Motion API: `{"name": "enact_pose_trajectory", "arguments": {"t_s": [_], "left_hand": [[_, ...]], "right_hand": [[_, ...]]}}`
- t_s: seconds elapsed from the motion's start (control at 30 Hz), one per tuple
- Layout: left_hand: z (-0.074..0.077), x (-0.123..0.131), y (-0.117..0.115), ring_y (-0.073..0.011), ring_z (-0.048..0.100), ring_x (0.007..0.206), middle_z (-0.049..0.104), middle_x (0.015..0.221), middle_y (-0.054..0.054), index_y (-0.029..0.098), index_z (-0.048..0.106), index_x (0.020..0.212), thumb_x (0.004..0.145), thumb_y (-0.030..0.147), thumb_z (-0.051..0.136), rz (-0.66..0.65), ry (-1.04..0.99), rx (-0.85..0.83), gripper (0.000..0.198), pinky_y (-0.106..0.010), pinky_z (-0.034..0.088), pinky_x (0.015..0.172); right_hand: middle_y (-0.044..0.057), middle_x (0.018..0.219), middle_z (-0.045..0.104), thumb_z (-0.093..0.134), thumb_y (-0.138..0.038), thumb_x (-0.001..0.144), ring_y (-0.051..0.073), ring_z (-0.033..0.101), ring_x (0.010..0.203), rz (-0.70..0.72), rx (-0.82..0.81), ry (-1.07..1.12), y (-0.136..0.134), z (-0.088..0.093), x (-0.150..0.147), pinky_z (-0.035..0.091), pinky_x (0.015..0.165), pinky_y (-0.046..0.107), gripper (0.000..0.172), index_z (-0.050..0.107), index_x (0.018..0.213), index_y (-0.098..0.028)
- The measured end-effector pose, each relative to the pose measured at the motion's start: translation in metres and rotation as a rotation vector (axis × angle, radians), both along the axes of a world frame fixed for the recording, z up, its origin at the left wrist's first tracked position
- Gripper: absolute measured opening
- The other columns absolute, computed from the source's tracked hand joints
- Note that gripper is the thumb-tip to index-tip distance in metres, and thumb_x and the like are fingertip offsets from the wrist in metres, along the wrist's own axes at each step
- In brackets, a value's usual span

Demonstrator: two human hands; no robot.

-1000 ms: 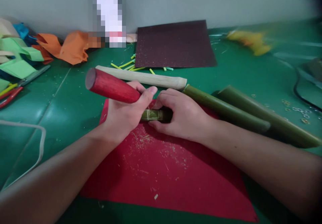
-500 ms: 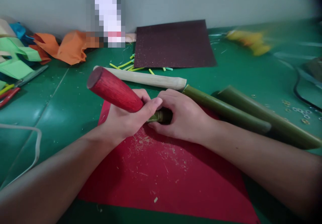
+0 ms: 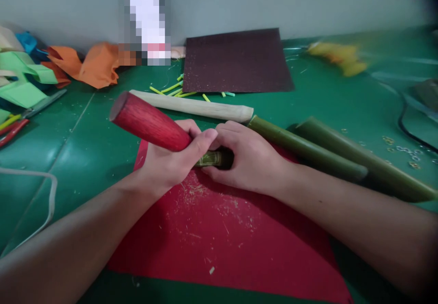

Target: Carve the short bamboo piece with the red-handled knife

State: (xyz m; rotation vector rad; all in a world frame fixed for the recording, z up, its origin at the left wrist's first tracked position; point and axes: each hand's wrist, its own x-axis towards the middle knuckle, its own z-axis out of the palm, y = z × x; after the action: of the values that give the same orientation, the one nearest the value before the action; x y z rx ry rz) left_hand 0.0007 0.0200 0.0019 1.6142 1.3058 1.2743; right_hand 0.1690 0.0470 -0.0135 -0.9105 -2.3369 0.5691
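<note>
My left hand [image 3: 167, 165] is wrapped round a thick red wooden handle [image 3: 150, 121], which slants up to the left. The tool's working end is hidden behind the fingers. A short green bamboo piece [image 3: 210, 159] lies low between both hands, with pale scratched lines on its skin. My right hand [image 3: 251, 158] grips its right end, thumb on the near side and fingers over the far side. The thumb of my left hand points toward the right hand's fingers. Beneath them is a red sheet [image 3: 232, 244] strewn with pale shavings [image 3: 193, 192].
Behind the hands lie a pale peeled stick [image 3: 201, 107] and two green bamboo lengths [image 3: 304, 144] [image 3: 369, 153]. A dark brown sheet [image 3: 236, 62] is farther back. Scissors [image 3: 15, 131] and crumpled orange paper [image 3: 97, 64] are at left; small rings [image 3: 407, 151] lie at right.
The red handle's top has tipped a little farther left and down with my left hand. More of the bamboo's scratched skin shows. My right hand keeps its hold.
</note>
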Motion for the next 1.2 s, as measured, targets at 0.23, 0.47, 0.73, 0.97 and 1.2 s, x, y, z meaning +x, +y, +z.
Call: {"name": "enact_pose_trajectory", "arguments": {"t_s": [0.23,0.47,0.73,0.97,1.2], "left_hand": [[-0.001,0.001,0.001,-0.0077,0.052,0.049,0.054,0.052,0.004,0.018,0.054,0.054,0.081,0.029,0.069,-0.09,0.069,0.043,0.032,-0.019,0.044,0.047],[-0.004,0.012,-0.003,-0.0088,0.056,0.052,0.058,0.055,0.004,0.02,0.056,0.058,0.078,0.033,0.074,0.145,0.067,0.05,0.03,-0.022,0.049,0.051],[-0.002,0.006,0.001,-0.01,0.059,0.058,0.062,0.061,0.003,0.021,0.057,0.062,0.083,0.032,0.069,0.134,0.134,0.027,0.026,-0.022,0.05,0.055],[-0.002,0.004,0.003,-0.0086,0.05,0.053,0.054,0.055,0.004,0.019,0.054,0.059,0.082,0.034,0.069,0.127,0.08,0.021,0.032,-0.022,0.046,0.052],[0.0,0.005,0.005,-0.0073,0.041,0.049,0.042,0.05,0.006,0.019,0.048,0.055,0.082,0.031,0.068,0.085,0.002,0.02,0.035,-0.022,0.042,0.051]], "right_hand": [[-0.002,0.068,0.048,0.07,-0.027,0.068,0.013,0.044,0.066,-0.012,0.041,0.031,0.0,-0.002,0.001,0.036,0.063,0.028,0.028,0.042,0.068,-0.021],[0.001,0.073,0.057,0.067,-0.026,0.067,0.016,0.049,0.07,-0.039,-0.041,0.008,0.002,0.001,0.0,0.039,0.066,0.03,0.015,0.056,0.073,-0.019],[0.006,0.083,0.063,0.068,-0.032,0.07,0.019,0.054,0.078,-0.032,-0.002,-0.067,0.001,0.003,0.002,0.042,0.07,0.032,0.022,0.065,0.084,-0.015],[0.008,0.078,0.062,0.062,-0.035,0.077,0.021,0.052,0.075,-0.057,0.09,-0.232,-0.001,0.012,0.001,0.039,0.071,0.035,0.023,0.067,0.081,-0.013],[0.007,0.077,0.061,0.064,-0.039,0.079,0.023,0.054,0.078,-0.048,0.06,-0.308,-0.002,0.021,0.013,0.041,0.073,0.037,0.022,0.063,0.079,-0.017]]}}
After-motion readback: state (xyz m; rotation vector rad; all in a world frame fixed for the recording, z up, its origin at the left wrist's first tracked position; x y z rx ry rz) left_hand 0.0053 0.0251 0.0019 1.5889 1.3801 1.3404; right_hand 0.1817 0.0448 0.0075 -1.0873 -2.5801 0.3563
